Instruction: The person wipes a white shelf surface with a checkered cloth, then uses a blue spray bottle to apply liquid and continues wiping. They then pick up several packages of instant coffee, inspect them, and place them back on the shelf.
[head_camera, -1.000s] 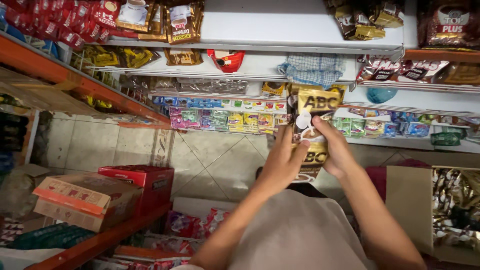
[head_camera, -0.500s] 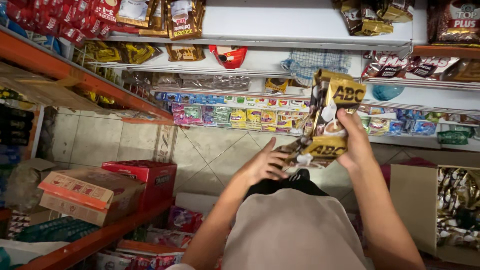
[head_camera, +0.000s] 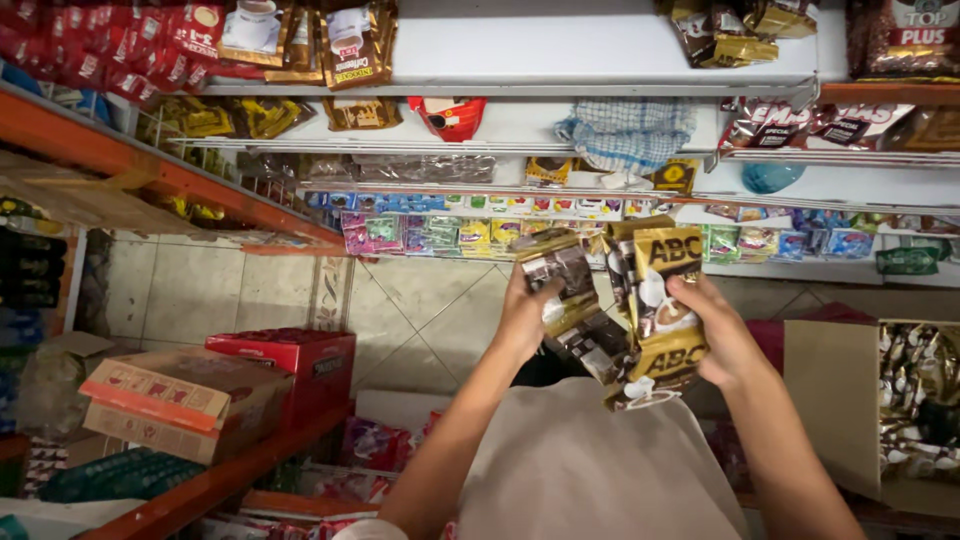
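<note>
I stand in a shop aisle, looking down past white shelves (head_camera: 600, 85). My right hand (head_camera: 718, 335) grips a strip of gold and brown coffee sachets (head_camera: 665, 305), held upright in front of me. My left hand (head_camera: 523, 318) holds a second, browner strip of sachets (head_camera: 565, 290) that hangs beside the first and touches it. Both hands are raised at chest height over my pale shirt (head_camera: 590, 470), just below the lowest white shelf.
An open cardboard box (head_camera: 835, 400) of shiny sachets stands at the right. Left, an orange rack (head_camera: 200, 190) carries a red carton (head_camera: 300, 365) and a cardboard carton (head_camera: 170, 400). The white shelves hold hanging sachet strips and a checked cloth (head_camera: 625, 135). Tiled floor (head_camera: 230, 290) lies below.
My left hand has come up and taken hold of the browner strip, separating it from the gold one. Both hands sit slightly lower and more central than before.
</note>
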